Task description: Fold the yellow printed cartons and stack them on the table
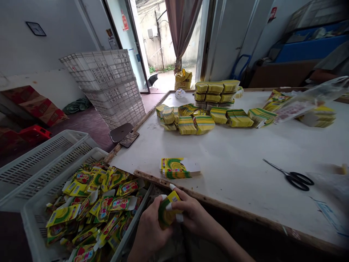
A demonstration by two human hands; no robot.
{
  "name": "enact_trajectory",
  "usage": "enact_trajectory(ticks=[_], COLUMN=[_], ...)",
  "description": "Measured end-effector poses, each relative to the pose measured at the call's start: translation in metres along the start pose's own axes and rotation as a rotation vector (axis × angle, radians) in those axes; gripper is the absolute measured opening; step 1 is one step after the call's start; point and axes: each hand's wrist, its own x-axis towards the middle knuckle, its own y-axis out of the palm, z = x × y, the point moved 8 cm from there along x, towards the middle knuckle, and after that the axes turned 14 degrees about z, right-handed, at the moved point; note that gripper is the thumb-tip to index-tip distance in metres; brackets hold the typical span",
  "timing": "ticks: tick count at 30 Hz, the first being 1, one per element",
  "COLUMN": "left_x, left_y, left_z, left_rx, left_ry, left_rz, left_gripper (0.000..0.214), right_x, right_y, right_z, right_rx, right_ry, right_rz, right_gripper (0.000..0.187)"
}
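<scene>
Just below the table's front edge, my left hand [152, 225] and my right hand [192, 211] both grip one small yellow-green carton [167, 213]. White covers show on several fingertips. Beyond them, near the wooden edge, a short stack of flattened cartons [178, 168] with colourful lettering lies on the white table [231, 156]. To my left, a pale plastic crate [29, 222] is heaped with similar yellow-green cartons [103, 207]. My palms hide part of the carton I hold.
Bundled flat cartons [196, 123] line the table, with a taller pile [216, 92] behind. Black scissors [296, 180] and a clear plastic bag [308, 102] are at right. A phone [129, 138] lies by the left edge. Stacked white crates [109, 83] stand near the doorway.
</scene>
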Motion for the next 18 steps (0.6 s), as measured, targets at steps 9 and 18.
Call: enact_trajectory(ticks=[9, 18], left_x=[-0.078, -0.030], left_y=[-0.112, -0.032], left_z=[0.055, 0.044], left_rx=[-0.298, -0.720], left_ry=[-0.015, -0.039], left_rz=[-1.244, -0.765], left_gripper=[0.081, 0.054], right_x=[0.022, 0.029], right_y=[-0.080, -0.086], right_z=[-0.059, -0.070], right_rx=[-0.469, -0.666], right_ry=[0.324, 0.362], right_rz=[-0.458, -0.370], right_gripper=[0.047, 0.055])
